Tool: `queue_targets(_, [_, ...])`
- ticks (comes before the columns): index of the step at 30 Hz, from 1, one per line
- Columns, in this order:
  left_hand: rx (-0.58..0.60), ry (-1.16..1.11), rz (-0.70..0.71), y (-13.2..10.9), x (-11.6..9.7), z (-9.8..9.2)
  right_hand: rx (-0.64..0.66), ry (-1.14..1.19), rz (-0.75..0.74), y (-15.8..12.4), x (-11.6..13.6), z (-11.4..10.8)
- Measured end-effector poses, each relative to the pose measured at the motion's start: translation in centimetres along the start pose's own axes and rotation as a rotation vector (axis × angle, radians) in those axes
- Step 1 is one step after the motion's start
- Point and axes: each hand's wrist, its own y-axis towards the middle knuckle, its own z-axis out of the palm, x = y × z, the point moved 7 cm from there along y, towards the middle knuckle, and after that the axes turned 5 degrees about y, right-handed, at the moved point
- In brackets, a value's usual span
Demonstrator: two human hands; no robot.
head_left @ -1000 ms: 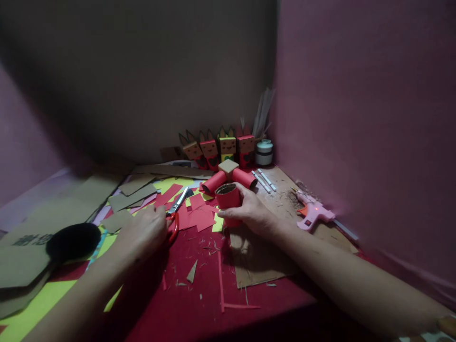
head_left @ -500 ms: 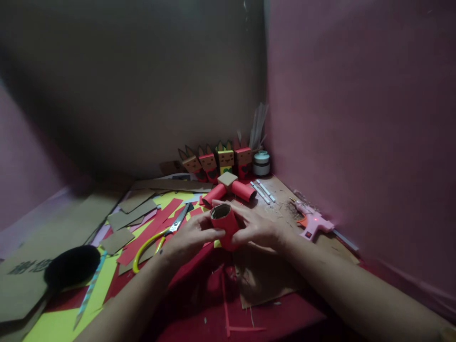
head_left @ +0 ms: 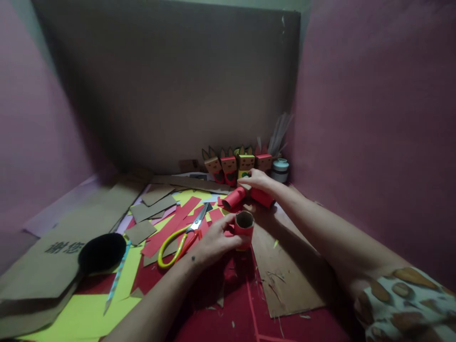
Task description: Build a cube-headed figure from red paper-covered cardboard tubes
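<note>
My left hand (head_left: pixel 219 240) is wrapped around a red paper-covered cardboard tube (head_left: pixel 244 232), which stands upright with its open brown end facing up. Farther back, my right hand (head_left: pixel 259 180) is closed at the small cardboard box (head_left: pixel 245 186), fingers over its top and partly hiding it. Two more red tubes lie on their sides by that box, the left tube (head_left: pixel 233 198) and the right tube (head_left: pixel 263 198). Yellow-handled scissors (head_left: pixel 178 242) lie left of my left hand, blades pointing away.
Several box-headed figures (head_left: pixel 228 166) with ears line the back wall beside a white jar (head_left: pixel 280 170). Red and yellow paper and cardboard scraps (head_left: pixel 155 207) cover the left. A striped pencil (head_left: pixel 117 280), a black round object (head_left: pixel 102 253) and a cardboard sheet (head_left: pixel 285 280) lie nearer.
My right hand has let go of the upright tube and reached forward to the small cardboard box. My left hand keeps the tube. The view has shifted left, and the pink glue gun is no longer visible.
</note>
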Motion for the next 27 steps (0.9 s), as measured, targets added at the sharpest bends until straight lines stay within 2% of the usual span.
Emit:
queue_targets(3, [-0.010,-0.011,-0.065,-0.2,0.5,0.3,0.064,-0.031,0.047,1.2,-0.2,1.9])
queue_targets(6, [-0.013,-0.043,-0.078,0.0,0.8,0.3,0.055,-0.021,0.017,1.8,-0.4,2.3])
queue_targets(8, [-0.031,-0.038,-0.065,0.2,0.9,0.2,-0.001,0.008,-0.013,1.8,-0.4,1.6])
queue_targets(11, [-0.090,-0.033,-0.047,0.5,0.9,-0.2,-0.152,0.087,-0.053,0.8,-0.7,-1.0])
queue_targets(15, [-0.146,-0.047,-0.057,0.4,0.7,-0.3,-0.367,0.216,-0.105,-3.0,-1.5,-5.5])
queue_targets(19, [-0.208,0.025,-0.050,0.7,0.8,0.0,-0.557,0.357,-0.228,-9.2,-2.5,-9.0])
queue_targets(23, [-0.228,0.009,-0.026,2.1,1.3,1.2,-0.693,0.403,-0.283,-14.3,-4.0,-9.9])
queue_targets(27, [-0.245,0.027,-0.022,3.9,1.9,2.1,-0.760,0.407,-0.259,-16.0,-5.7,-9.2])
